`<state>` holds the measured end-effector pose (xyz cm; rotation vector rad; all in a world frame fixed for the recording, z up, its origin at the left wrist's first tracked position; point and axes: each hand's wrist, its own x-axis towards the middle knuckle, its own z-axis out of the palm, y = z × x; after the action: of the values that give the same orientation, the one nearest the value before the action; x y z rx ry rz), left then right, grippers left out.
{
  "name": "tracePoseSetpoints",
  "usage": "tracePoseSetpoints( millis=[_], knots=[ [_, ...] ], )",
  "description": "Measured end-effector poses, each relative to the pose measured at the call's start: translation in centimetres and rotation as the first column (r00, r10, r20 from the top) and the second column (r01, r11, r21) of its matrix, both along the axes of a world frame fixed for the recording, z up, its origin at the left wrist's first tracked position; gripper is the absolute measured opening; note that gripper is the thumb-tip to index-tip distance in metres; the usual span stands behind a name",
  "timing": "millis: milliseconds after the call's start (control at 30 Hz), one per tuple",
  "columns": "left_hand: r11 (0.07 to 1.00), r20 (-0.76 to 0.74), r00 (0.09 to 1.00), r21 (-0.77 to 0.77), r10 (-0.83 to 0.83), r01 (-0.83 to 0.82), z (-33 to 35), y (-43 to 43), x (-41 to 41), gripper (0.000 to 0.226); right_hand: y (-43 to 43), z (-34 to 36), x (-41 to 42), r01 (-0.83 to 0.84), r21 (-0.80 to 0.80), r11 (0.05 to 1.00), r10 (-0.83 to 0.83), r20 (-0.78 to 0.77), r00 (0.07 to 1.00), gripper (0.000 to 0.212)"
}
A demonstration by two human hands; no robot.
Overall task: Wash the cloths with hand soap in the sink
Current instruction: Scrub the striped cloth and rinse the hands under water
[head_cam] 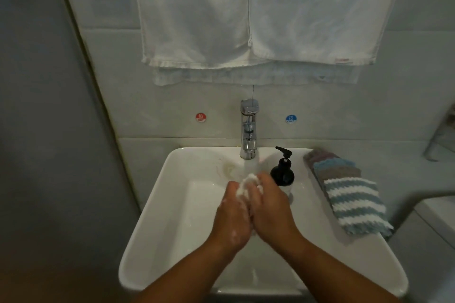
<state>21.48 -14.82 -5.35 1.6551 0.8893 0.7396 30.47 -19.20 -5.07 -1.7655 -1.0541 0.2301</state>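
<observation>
A bathroom: a white sink (177,216) stands against a tiled wall (160,96), with a chrome tap (249,130), a hot sticker (201,117), a cold sticker (291,119), a soap pump (283,172) on its rim and white towels (197,12) hanging above.

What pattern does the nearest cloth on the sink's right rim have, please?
The fluffy cloth has white and blue-grey stripes; head view.
</observation>
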Motion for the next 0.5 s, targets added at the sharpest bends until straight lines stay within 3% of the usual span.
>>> tracePoseSetpoints(
  millis=[67,133,267,367,500],
  knots=[
    [0.998,0.041,0.998,-0.027,-0.049,0.050,0.2,-0.6,0.2,0.020,0.5,0.0,1.2,0.084,-0.097,0.992,-0.083,0.019,0.996,0.024],
    [0.997,0.041,0.999,0.074,-0.008,0.004,0.5,0.2,0.4,0.020,0.3,-1.0,1.0,0.013,-0.171,0.985,0.009,0.126,0.992,0.024],
    [0.983,0.025,0.988,0.096,0.153,-0.155,0.8,1.7,0.2,0.014,-1.1,-1.0,-1.8,-0.083,-0.036,0.996,0.085,0.063,0.994,0.016],
    [0.983,-0.077,0.997,0.183,0.029,-0.014,-0.2,0.5,0.4,0.010,-0.8,0.7,-1.0,-0.018,0.070,0.997,0.017,0.017,1.000,0.014],
    [0.984,-0.040,0.997,0.158,-0.072,0.077,-0.5,-0.1,0.3,0.019,0.1,0.2,1.5,0.087,-0.137,0.987,-0.089,-0.013,0.996,0.026]
  ],
)
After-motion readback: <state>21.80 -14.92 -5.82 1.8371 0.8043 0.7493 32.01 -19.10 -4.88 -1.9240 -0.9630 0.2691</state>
